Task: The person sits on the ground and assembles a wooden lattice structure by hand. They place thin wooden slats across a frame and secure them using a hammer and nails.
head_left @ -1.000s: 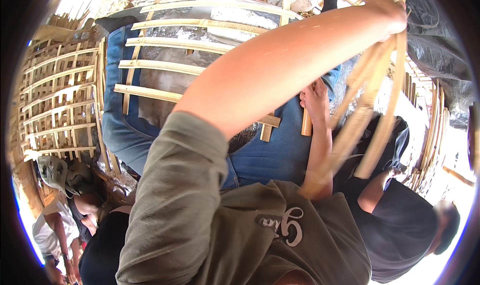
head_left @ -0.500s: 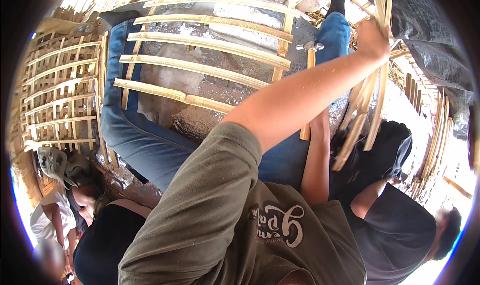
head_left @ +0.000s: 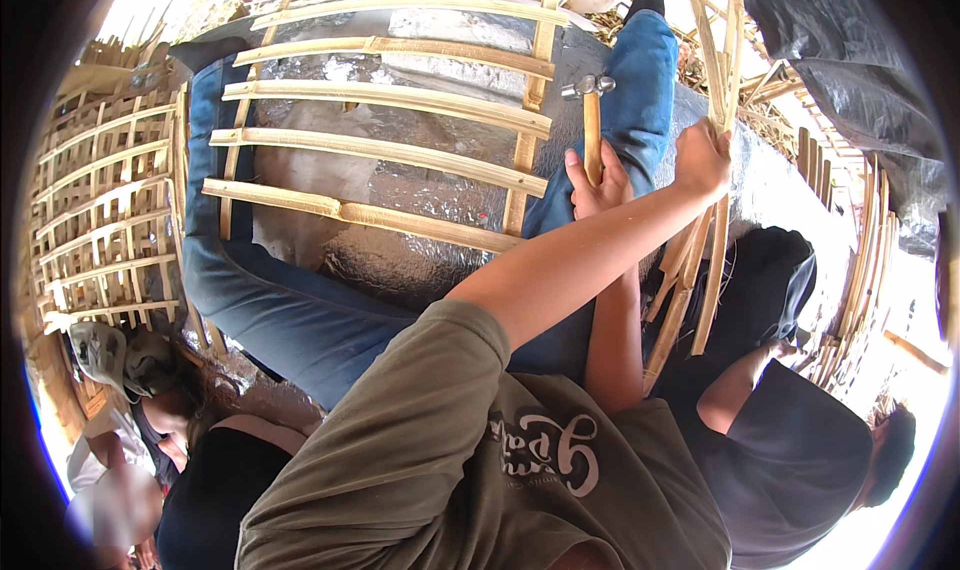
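My left arm crosses over my right arm. My left hand (head_left: 703, 160) is closed around a bundle of split bamboo strips (head_left: 714, 275), whose ends stick out above and below the fist. Lower and to the left, my right hand (head_left: 605, 182) grips the wooden handle of a hammer (head_left: 592, 130), its metal head upward beside my jeans-covered knee. A ladder-like bamboo frame (head_left: 385, 98) lies between my legs, with several slats fixed across two side rails. The nearest slat ends close to my left forearm.
Grey sheeting (head_left: 420, 240) lies beneath the frame. A woven bamboo panel (head_left: 105, 205) stands at left. Dark plastic sheeting (head_left: 850, 80) hangs at upper right. People sit close by: one in a dark shirt (head_left: 795, 440) at right, others at lower left. Sandals (head_left: 98, 355) lie near them.
My left hand has come down and leftward with the bamboo strips. My right hand, partly hidden before, has risen and now shows around the hammer handle. The whole view has shifted slightly.
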{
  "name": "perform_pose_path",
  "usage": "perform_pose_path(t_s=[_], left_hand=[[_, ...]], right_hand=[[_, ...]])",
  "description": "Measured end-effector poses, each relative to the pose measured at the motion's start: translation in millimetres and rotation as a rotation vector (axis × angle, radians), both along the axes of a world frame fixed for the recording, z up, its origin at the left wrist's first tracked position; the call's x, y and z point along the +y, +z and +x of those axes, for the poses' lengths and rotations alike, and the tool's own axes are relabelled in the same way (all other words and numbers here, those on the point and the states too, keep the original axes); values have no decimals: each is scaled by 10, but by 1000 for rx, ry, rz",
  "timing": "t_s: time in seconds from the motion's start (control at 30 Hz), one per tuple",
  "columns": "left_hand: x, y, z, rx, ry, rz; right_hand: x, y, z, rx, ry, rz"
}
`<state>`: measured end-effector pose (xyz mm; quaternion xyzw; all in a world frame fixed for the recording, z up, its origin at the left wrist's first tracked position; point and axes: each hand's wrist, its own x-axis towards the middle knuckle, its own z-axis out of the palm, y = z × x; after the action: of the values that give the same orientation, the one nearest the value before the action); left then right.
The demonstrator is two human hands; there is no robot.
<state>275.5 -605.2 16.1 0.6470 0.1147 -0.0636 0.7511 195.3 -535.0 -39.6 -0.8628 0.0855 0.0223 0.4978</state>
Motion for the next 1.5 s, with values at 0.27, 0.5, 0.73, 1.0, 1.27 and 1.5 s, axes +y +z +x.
perform_pose_path(t_s=[0.27, 0.5, 0.73, 1.0, 1.27, 1.5], left_hand=[[33, 56, -100, -29, -33, -16], [73, 36, -116, 20, -32, -107], [84, -68, -120, 170, -44, -138], [-37, -111, -412, 559, -423, 21], [530, 7, -1067, -375, -602, 364], [2637, 676, -1253, -825, -304, 378]], right_hand=[[1, 95, 4, 101, -1, -39], [-9, 37, 5, 9, 26, -58], [27, 104, -16, -6, 26, -129], [50, 202, -29, -8, 45, -96], [61, 176, 3, -104, 128, -110], [30, -78, 14, -27, 94, -32]])
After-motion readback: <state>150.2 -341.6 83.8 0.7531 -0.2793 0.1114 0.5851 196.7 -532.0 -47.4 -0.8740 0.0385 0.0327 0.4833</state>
